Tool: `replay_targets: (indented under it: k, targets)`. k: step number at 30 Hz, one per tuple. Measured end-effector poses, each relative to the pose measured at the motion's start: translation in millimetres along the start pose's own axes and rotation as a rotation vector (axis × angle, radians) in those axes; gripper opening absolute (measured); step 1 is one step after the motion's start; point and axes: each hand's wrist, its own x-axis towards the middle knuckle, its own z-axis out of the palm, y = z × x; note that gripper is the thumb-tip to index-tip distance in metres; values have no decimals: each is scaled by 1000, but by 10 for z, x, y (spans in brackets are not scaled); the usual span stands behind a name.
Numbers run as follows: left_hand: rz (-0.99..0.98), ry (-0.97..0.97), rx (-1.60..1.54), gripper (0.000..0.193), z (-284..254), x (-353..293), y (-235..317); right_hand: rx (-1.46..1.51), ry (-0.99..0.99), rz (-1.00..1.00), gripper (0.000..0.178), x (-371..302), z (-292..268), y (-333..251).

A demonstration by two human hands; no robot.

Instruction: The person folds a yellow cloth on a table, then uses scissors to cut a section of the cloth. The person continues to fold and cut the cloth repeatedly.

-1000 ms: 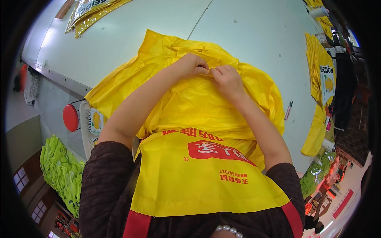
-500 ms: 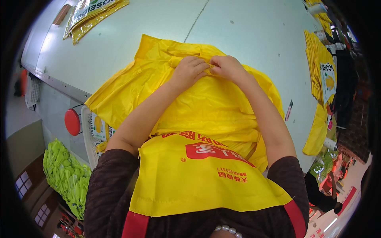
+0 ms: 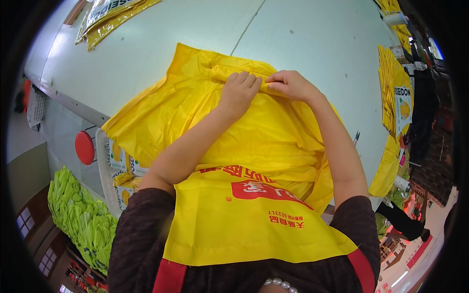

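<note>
A glossy yellow raincoat lies spread and wrinkled on the pale table in front of me, its near part meeting my yellow apron. Along its far edge runs a thick rolled fold. My left hand is closed over this fold, knuckles up, fingertips tucked out of sight. Just to its right, my right hand pinches the same fold between thumb and curled fingers. A small gap separates the two hands.
Yellow packages lie at the table's far left; more packages stack at the right. A pen rests beside the raincoat. Left of the table are a white crate, a red stool and a bright green heap. Another person is far right.
My right hand has shifted slightly right along the fold, away from the left hand. The left hand has turned a little, its knuckles now more upward. The raincoat lies nearly the same.
</note>
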Motion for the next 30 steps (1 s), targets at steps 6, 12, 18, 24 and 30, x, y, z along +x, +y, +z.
replay_targets:
  k: [6,12,18,24,30]
  targets:
    - [-67,-17,7,30,-76,-63,142,-251,301,-315,11,391,161,39]
    - [-61,96,-2,28,-44,-121,140,-425,214,-373,9,523,147,-38]
    - [-80,54,-151,24,-20,-49,37,-107,423,8,10,669,227,-93]
    - [-56,63,-304,19,53,20,-85,-329,397,-416,14,819,241,-240]
    - [-32,107,-275,16,117,36,-156,-78,363,-468,14,966,318,-429]
